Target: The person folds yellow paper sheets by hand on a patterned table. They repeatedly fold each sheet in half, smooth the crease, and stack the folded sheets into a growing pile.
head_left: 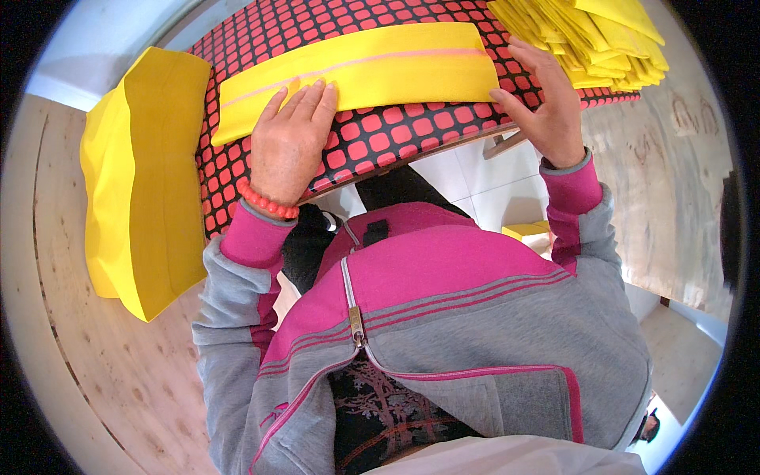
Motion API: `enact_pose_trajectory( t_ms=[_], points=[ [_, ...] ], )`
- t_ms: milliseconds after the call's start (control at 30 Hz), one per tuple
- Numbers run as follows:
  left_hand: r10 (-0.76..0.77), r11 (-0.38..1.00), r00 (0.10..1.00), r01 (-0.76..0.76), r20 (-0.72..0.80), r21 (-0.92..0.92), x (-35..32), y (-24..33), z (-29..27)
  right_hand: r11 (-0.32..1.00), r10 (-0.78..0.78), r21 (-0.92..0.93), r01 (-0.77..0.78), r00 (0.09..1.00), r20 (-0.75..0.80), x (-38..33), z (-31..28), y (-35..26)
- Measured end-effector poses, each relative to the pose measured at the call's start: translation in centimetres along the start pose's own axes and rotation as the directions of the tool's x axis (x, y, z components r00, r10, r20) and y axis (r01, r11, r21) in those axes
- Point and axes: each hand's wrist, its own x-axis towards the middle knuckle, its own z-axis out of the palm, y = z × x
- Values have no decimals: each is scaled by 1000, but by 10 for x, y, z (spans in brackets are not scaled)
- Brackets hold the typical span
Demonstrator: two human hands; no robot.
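A long yellow folded cloth strip [396, 79] with a thin pink line along it lies on a red-and-black patterned cover [380, 134]. My left hand [291, 146] rests flat on its near left part, fingers stretched out. At the strip's right end is my right hand [546, 107], its thumb spread from the fingers. The thumb tip meets or nearly meets the near right corner, and nothing is gripped in this hand.
Several folded yellow cloths [606, 43] are piled at the far right. A larger yellow cloth [146, 182] stands folded or draped at the left, over a pale wooden surface [119, 364]. Another wooden surface [673, 182] lies on the right.
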Motion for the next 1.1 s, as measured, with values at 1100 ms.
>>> enact_pose_trajectory(
  t_ms=[1100],
  points=[
    [-123,913,971,191,203,-360,-50,5,-12,992,-89,-66,108,965,246,-2,93,-118]
  ],
)
